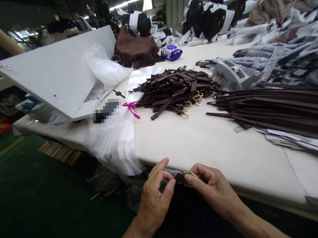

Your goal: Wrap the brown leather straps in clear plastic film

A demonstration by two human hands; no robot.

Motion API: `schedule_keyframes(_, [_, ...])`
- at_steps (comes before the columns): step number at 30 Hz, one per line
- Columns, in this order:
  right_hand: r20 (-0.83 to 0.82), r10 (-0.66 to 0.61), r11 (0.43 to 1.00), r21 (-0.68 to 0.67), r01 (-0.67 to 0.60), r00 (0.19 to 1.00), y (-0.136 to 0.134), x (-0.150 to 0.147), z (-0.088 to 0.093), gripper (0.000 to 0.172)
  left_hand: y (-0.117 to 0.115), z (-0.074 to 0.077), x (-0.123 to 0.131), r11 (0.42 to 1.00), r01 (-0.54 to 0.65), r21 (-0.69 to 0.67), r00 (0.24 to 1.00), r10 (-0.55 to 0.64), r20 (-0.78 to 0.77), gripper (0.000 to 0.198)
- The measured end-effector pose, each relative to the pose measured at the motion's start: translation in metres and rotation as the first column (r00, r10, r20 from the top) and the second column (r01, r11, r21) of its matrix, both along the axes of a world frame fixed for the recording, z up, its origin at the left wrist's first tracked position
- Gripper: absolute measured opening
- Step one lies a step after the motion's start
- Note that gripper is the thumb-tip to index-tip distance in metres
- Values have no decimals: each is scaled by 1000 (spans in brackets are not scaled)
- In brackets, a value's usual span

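Both of my hands meet just below the near edge of the white table (210, 144). My left hand (154, 198) pinches one end of a short dark brown strap piece (180, 177) between thumb and fingers. My right hand (212, 190) pinches the other end, where a small gold ring (191, 173) shows. Farther up the table lies a heap of short brown straps with gold clasps (177, 90). To its right, long dark brown straps (279, 107) lie side by side.
A stack of clear plastic bags (116, 140) hangs over the table's left edge, tied with pink string (132, 108). A tilted white board (58, 72), a brown fringed bag (134, 47), a blue packet (171, 52) and a grey tape dispenser (231, 77) sit farther back. Green floor lies left.
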State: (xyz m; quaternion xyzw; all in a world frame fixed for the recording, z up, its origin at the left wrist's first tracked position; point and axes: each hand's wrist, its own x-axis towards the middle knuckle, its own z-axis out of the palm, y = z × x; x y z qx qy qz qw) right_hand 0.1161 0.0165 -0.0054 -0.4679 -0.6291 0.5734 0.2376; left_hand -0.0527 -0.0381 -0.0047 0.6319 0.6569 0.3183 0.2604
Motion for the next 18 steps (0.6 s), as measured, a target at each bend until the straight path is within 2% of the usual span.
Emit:
schedule_keyframes(3, [25,-20,998,58,19,999,-5,-2,-2,30,-1,-3,9,999,-36,-2,999,36,32,13])
schedule_keyframes(5, [62,-51,983,180,39,997,-10,-5,-3,28,-3,-5,16,994,-53,98,998,56,-26,12])
schedule_keyframes(7, [71,-71,940,338,43,995,-15,-7,-5,25,-6,-8,23,976,-41,214,993,63,-100,12])
schedule_keyframes(9, [52,-60,904,426,33,997,-18,-8,-8,23,-9,-9,24,961,0,275,990,38,-132,13])
schedule_keyframes(11, [48,-43,909,415,20,998,-18,-7,-11,23,-11,-8,18,957,54,285,991,-17,-129,5])
schedule_keyframes(12, [54,-30,922,388,7,998,-17,-6,-12,23,-10,-7,13,954,84,287,989,-43,-144,7])
schedule_keyframes(14, [61,21,942,334,-40,998,-15,-3,-11,24,-8,-5,2,946,171,277,965,-104,-241,33])
schedule_keyframes(15, [55,70,944,319,-84,996,-14,-2,-10,23,-5,-3,-3,938,228,260,942,-144,-303,36])
schedule_keyframes(18, [35,265,920,289,-264,964,-11,2,-2,21,3,-1,-13,899,392,196,863,-285,-417,11])
